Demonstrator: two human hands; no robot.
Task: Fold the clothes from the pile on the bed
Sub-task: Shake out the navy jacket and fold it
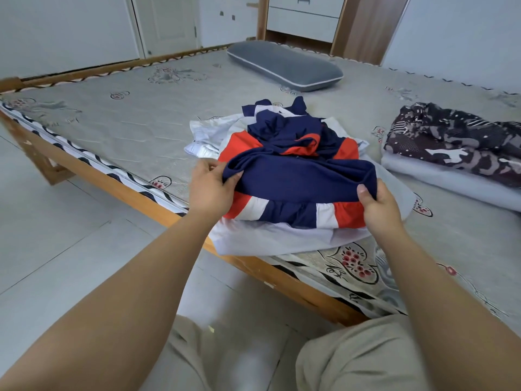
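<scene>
Bed [118,119]: a bare patterned mattress on a wooden frame, filling most of the view; its near edge runs from the far left down to the lower right.
Pillow [284,66]: grey, lying near the far edge of the bed, well apart from the clothes.
Dark patterned garment [456,139]: loosely bunched on a pale folded piece [439,179] toward the right edge of the bed (whether it counts as folded I cannot tell).
Pile [282,238]: pale garments spread flat at the near edge of the bed, one corner hanging slightly over the frame, with more white cloth behind.
Navy, red and white top [298,182]: lies on the pile, just inside the near edge; its navy upper part is bunched and rumpled, and a striped band runs along its near side.
Left hand [210,190]: fingers curled, pinching the top's left edge.
Right hand [379,206]: thumb over and fingers under the top's right edge, gripping it.
Step in hand: judging by the two-sided grip, the top is being taken up or squared for folding; no clean fold shows in it yet.
Next move: likely calls for lifting or shaking the cloth flat, keeping both grips level so the sleeves fall free, then laying it smooth before the first fold.
</scene>
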